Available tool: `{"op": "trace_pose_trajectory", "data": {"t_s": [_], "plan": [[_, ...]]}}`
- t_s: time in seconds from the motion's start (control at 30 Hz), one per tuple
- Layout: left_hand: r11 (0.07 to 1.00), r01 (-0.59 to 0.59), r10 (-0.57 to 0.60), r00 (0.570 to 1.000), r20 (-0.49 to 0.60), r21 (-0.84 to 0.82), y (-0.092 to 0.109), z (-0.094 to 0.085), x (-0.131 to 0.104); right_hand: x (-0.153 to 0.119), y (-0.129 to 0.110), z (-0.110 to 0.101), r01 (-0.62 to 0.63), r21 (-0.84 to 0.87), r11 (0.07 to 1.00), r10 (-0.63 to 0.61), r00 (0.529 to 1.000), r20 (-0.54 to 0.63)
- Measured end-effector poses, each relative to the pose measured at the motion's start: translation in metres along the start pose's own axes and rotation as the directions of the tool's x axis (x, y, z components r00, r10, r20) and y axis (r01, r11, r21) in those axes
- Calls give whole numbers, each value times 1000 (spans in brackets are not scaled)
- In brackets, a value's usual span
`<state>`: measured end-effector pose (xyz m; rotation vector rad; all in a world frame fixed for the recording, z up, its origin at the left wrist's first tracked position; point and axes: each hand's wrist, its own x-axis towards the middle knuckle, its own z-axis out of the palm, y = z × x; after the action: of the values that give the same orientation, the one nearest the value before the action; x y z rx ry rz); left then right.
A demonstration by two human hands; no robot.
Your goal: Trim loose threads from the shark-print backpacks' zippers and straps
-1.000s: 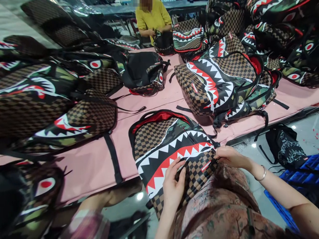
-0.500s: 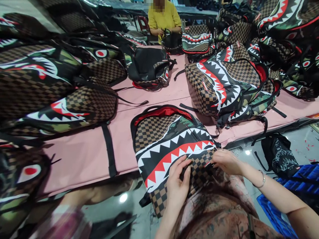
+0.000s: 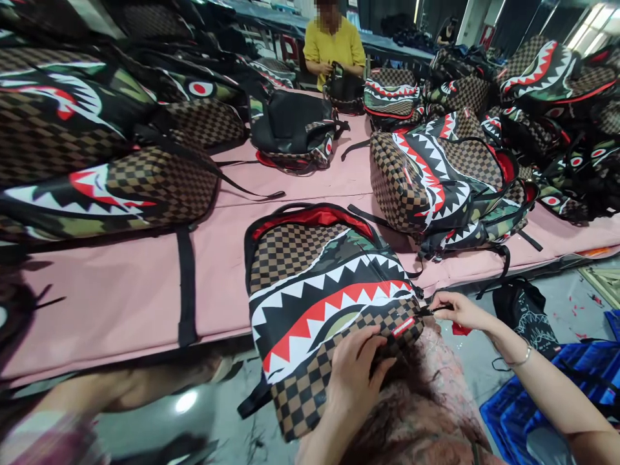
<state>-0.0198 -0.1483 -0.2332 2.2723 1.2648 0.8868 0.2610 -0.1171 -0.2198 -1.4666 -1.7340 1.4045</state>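
A backpack (image 3: 290, 258) with a brown-and-black check and a printed shark mouth lies face up in front of me. Its top is unzipped, showing red lining (image 3: 314, 219). My left hand (image 3: 356, 368) rests on the checked lower front, fingers apart and pressing lightly on the bag. Beside the lower right corner, close to a red label (image 3: 403, 327), is my right hand (image 3: 462, 313). Its fingers pinch a slim dark tool (image 3: 433, 311) that looks like thread snips, pointing at the bag's edge. The bag's lower part sits over my lap.
More shark-print backpacks (image 3: 426, 174) are piled on the pink-covered table (image 3: 130, 290), left and right. A person in yellow (image 3: 334, 48) handles a black bag across it. Another person's arm (image 3: 121, 391) is at lower left. A black bag (image 3: 520, 310) and blue material (image 3: 537, 381) lie on the floor.
My right hand has moved off the bag's front to its right edge, and the dark tool now shows. My left hand has slid slightly right and down. The view has shifted.
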Motion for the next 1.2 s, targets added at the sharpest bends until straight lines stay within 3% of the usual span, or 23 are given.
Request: {"op": "trace_pose_trajectory", "data": {"t_s": [0.13, 0.33, 0.7, 0.97, 1.2], "plan": [[998, -26, 26, 1000, -9, 61, -2, 3, 0, 10, 0, -3, -27, 19, 999, 24, 993, 118], [996, -20, 20, 1000, -1, 83, -2, 2, -2, 19, -7, -10, -27, -10, 1000, 28, 978, 205], [998, 15, -16, 1000, 16, 61, -3, 4, -4, 33, -11, -6, -9, -23, 1000, 14, 969, 248], [997, 24, -26, 999, 30, 67, -5, 3, -6, 31, -7, -14, -19, -41, 999, 29, 965, 259], [998, 39, -40, 999, 27, 40, -4, 3, -6, 37, -14, -6, -6, -83, 997, 30, 957, 288]]}}
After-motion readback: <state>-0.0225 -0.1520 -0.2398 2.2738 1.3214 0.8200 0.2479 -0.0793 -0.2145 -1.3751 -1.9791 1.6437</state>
